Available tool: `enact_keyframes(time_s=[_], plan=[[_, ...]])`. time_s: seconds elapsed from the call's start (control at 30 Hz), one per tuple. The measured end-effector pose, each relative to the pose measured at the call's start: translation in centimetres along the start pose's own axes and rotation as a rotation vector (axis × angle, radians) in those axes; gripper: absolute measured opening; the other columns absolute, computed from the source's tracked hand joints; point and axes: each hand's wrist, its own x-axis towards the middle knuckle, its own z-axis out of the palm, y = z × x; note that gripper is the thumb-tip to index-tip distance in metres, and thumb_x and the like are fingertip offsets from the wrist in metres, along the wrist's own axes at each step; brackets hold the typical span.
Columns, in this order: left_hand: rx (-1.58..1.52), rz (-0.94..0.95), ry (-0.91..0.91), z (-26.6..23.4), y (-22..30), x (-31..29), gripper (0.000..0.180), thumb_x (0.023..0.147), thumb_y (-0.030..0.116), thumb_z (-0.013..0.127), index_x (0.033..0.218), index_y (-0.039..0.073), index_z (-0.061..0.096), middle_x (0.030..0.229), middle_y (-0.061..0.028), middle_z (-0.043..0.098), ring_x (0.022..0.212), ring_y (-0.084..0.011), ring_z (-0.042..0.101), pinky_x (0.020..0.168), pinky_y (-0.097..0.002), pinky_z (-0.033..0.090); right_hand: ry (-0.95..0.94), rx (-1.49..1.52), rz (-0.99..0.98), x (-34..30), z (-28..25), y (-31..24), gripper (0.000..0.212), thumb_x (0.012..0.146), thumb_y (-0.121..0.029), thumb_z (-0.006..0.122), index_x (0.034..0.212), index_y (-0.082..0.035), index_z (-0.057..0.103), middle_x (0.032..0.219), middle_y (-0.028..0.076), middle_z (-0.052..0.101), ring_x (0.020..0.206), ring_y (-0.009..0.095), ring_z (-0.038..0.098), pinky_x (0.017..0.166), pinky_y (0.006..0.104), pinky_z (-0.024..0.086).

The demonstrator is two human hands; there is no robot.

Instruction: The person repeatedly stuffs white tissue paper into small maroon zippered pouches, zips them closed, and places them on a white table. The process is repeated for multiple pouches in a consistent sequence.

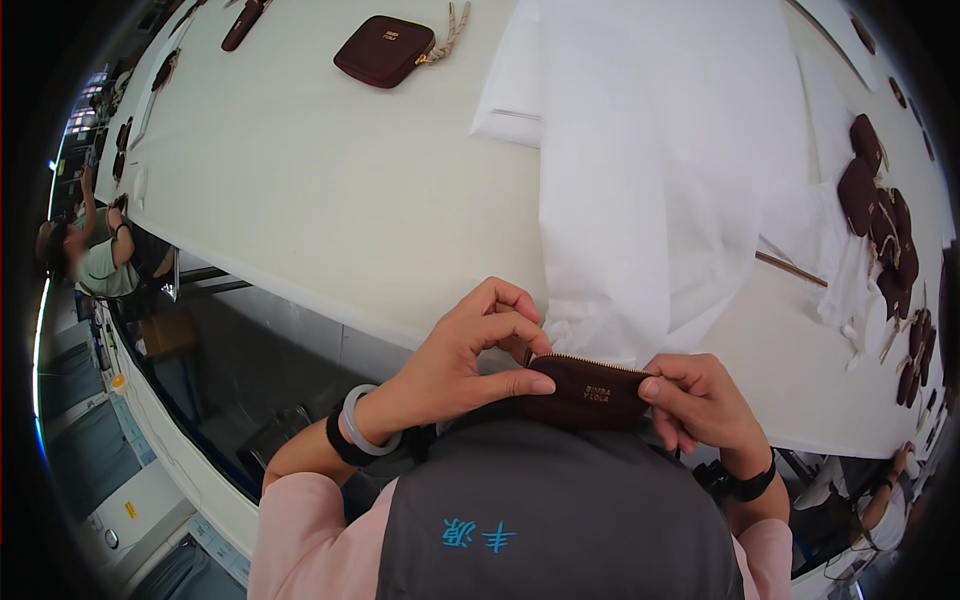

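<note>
A small dark maroon zip pouch with a gold zipper along its top edge is held level in front of my grey apron. My left hand grips its left end, thumb on the front and fingers curled over by the zipper. At the right end, my right hand pinches the pouch between thumb and fingers. The back of the pouch is hidden. Just beyond it, white tissue paper spreads over the table and hangs towards the zipper.
A similar maroon pouch with a beige cord lies at the far side. Several more pouches are heaped on the right, near a thin brown stick. Co-workers sit at the table's left and right.
</note>
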Motion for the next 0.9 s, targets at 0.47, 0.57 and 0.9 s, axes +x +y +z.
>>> enact_keyframes(time_s=[0.47,0.57,0.9], plan=[[0.213,0.053,-0.095,1.6,-1.1,-0.4,0.030,0.103,0.027,0.060,0.091,0.000,0.064,0.079,-0.0095,0.048,0.075,-0.0198,0.046,0.067,-0.0349,0.039,-0.195,-0.362,-0.058,0.2,0.4,-2.0,0.030,0.093,-0.027,0.075,0.111,-0.004,0.070,0.051,0.003,0.056,0.040,0.009,0.052,0.041,0.0237,0.040],[0.294,0.055,-0.093,1.5,-0.7,0.1,0.031,0.103,0.027,0.060,0.088,0.001,0.062,0.078,-0.0075,0.047,0.074,-0.0189,0.044,0.066,-0.0338,0.038,-0.164,-0.469,-0.046,0.8,0.6,-2.6,0.032,0.095,-0.032,0.072,0.103,-0.002,0.072,0.051,0.002,0.057,0.041,0.009,0.054,0.041,0.0241,0.042],[0.160,0.043,-0.135,0.7,0.3,1.2,0.023,0.104,0.022,0.057,0.091,0.003,0.058,0.084,-0.0044,0.043,0.077,-0.0160,0.042,0.069,-0.0288,0.038,-0.168,-0.554,-0.162,1.6,-1.9,-3.5,0.049,0.101,-0.044,0.058,0.084,0.000,0.070,0.049,0.004,0.055,0.041,0.011,0.054,0.044,0.0264,0.043]])
